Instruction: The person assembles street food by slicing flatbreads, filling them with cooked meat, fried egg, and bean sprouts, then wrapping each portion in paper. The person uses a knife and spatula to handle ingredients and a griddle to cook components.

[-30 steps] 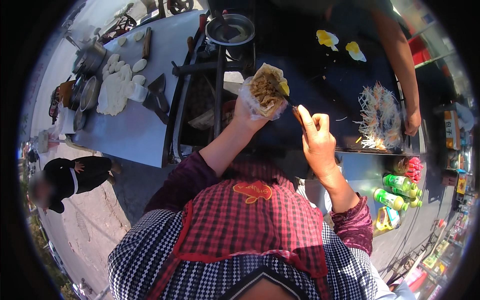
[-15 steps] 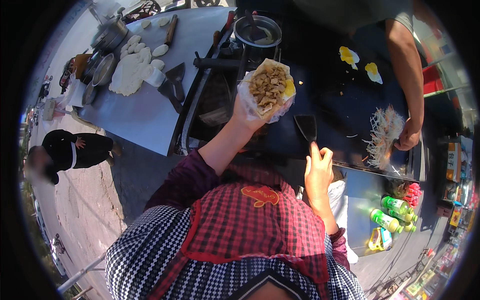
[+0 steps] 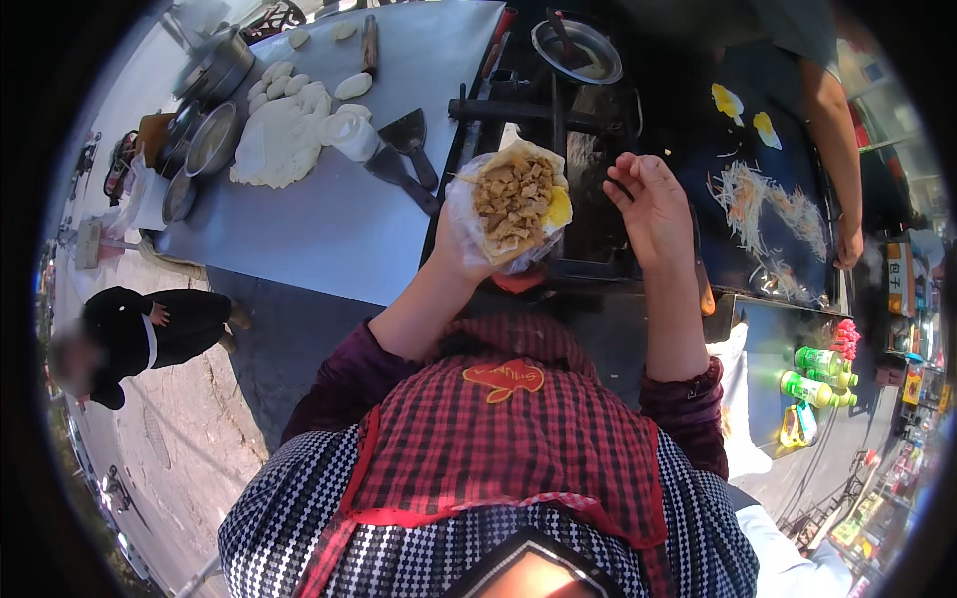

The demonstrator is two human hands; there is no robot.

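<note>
My left hand is wrapped round a stuffed flatbread in a clear plastic bag. Chopped brown meat fills its top, with a piece of yellow-and-white egg at the right side. To the right of the bread, apart from it, my right hand is raised with loosely bent fingers, holding nothing. Beside my right wrist, a wooden-handled spatula rests at the griddle's near edge; its blade is mostly hidden by my hand.
At left, a white-topped table holds dough, a rolling pin and two scrapers. A metal bowl stands at the back. On the dark griddle at right lie fried eggs and shredded vegetables, near another person's arm.
My right hand has let go of the spatula and risen toward the flatbread. The view has shifted right. The other person's hand has moved off the shreds, which are now spread out.
</note>
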